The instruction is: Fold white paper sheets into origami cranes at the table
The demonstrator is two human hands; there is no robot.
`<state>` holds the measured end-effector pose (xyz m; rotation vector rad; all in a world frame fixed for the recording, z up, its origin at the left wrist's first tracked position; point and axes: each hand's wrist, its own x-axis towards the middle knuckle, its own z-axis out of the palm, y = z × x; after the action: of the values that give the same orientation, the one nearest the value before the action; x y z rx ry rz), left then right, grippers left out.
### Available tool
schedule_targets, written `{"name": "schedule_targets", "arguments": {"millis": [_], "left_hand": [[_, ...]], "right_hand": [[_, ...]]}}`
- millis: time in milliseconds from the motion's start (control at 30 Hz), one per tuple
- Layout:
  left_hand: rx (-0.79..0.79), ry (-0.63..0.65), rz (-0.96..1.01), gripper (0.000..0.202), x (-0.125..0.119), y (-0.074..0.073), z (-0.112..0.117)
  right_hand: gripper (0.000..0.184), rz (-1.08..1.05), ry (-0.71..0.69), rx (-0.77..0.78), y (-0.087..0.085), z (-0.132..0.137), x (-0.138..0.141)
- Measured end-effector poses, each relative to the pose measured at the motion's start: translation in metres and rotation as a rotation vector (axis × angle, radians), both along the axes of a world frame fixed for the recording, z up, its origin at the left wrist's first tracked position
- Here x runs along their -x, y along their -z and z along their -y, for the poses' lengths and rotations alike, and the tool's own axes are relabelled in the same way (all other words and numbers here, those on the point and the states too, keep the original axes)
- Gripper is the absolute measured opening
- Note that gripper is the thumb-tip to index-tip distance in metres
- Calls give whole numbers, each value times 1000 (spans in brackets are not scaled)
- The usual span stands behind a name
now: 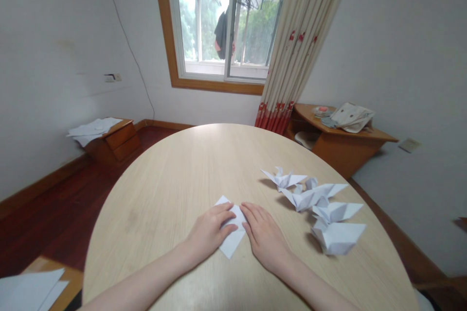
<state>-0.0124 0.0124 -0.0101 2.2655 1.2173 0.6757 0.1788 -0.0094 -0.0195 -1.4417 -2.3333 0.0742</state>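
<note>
A small white folded paper lies on the pale round table, roughly diamond-shaped with one point toward me. My left hand reaches over its left side, thumb and fingertips pressing it down. At the right edge, the fingers and thumb of my right hand hold the paper against the tabletop. Parts of both side edges are hidden under the fingers. To the right stand several white paper cranes, among them a near crane with spread wings and a far crane.
The round wooden table fills the middle. Paper sheets lie on a surface at lower left, more on a small cabinet by the wall. A corner shelf with a cloth bag stands beyond the table at right, beside a curtain.
</note>
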Motion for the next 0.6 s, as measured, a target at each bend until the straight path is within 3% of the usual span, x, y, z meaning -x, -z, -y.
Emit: {"name": "schedule_targets", "arguments": {"millis": [233,400,600], "left_hand": [[-23,20,27,19,0,-2,-2],[11,45,-72,26,6,-11,-8],[9,173,-130,34,18,-18,-16]], "right_hand": [[38,-71,3,-2,4,-2,-3],[48,-71,-13,71,3,-4,-8],[55,-54,-36,112,1,-6,-13]]}}
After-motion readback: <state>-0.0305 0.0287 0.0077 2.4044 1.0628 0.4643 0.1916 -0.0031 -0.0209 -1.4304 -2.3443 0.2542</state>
